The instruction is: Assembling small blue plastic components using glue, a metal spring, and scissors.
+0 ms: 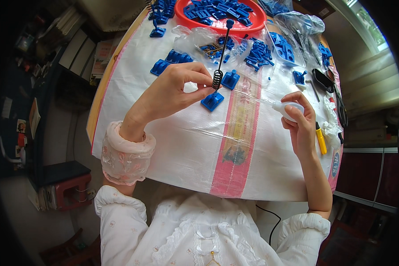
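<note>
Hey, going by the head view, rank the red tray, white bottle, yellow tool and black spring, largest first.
1. Red tray
2. White bottle and yellow tool: too alike to rank, since fingers partly hide the bottle
3. Black spring, smallest, its lower end partly covered

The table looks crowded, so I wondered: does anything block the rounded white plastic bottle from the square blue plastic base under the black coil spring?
Nothing visible does. Between the bottle in the right hand and the base lies only striped white sheeting; the left hand pinches the spring.
</note>
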{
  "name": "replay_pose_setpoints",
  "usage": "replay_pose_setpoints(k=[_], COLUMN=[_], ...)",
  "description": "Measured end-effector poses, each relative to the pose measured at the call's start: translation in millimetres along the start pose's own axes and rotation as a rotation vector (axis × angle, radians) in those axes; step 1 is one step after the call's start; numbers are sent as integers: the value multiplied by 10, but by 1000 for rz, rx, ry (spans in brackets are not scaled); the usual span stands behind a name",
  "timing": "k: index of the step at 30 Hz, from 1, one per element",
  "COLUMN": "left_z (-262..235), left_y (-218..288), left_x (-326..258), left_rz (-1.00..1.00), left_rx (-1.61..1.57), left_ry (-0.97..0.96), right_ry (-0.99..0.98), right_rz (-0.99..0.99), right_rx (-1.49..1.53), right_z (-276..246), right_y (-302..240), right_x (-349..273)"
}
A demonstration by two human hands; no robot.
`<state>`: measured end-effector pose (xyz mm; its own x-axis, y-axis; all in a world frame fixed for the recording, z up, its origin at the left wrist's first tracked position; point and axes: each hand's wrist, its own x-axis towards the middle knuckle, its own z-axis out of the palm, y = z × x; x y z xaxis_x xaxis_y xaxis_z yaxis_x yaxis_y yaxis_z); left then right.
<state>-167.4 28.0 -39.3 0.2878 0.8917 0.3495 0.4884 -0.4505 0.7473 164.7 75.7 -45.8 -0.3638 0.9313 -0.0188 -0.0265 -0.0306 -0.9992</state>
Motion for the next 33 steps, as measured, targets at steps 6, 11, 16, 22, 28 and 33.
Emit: replay_pose_setpoints(k=[6, 11, 16, 22, 28, 33], left_z=[-6, -7, 0, -4, -5, -12], left_y=[2, 15, -5, -4, -9, -6], left_x=[-8, -2, -12, -9, -13, -9], left_rz=[-5, -5, 8, 1, 9, 8], left_rx=[12, 13, 14, 20, 7, 24], left_ry=[-7, -12, -4, -10, -1, -14], right_ry=[-1, 1, -7, 2, -10, -6], right_rz=[2, 3, 8, -5, -1, 8], right_rx=[-2, -4, -1, -13, -16, -8], right_z=[4, 25, 27, 14, -12, -10], right_y=[9, -2, 11, 16, 19, 18], right_x=[8, 9, 23, 6, -2, -13])
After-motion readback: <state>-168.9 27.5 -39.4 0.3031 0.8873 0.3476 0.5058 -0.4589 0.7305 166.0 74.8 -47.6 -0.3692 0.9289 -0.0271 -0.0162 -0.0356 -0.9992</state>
